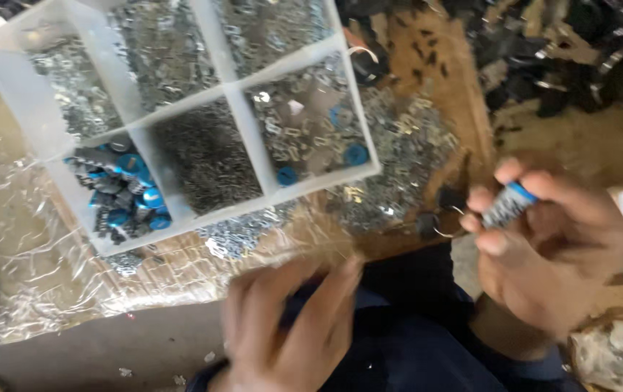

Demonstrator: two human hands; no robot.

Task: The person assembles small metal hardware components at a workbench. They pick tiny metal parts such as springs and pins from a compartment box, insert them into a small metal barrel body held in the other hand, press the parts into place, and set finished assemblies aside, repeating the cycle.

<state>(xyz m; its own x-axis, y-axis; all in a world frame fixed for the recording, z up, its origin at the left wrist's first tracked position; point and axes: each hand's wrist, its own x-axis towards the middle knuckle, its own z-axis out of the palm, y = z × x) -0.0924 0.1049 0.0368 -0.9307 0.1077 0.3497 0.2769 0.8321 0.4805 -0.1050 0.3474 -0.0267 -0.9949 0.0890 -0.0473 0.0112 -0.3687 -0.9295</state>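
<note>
My right hand (pixel 543 254) is closed around a small cylinder with a blue cap and a dark patterned body (pixel 509 204), held up at the right. A thin wire ring (pixel 448 229) hangs just left of its fingers. My left hand (pixel 289 327) is blurred at the bottom centre, fingers apart, and seems to hold nothing. It lies below a clear plastic compartment tray (pixel 249 131). One compartment holds several blue-capped cylinders (pixel 126 192); others hold small silver metal parts.
Loose silver metal parts (pixel 406 160) lie spilled on the wooden board right of the tray. Crinkled clear plastic sheet (pixel 50 268) covers the board at the left. Dark parts (pixel 543 51) are piled at the top right. My dark blue clothing (pixel 413 341) fills the bottom.
</note>
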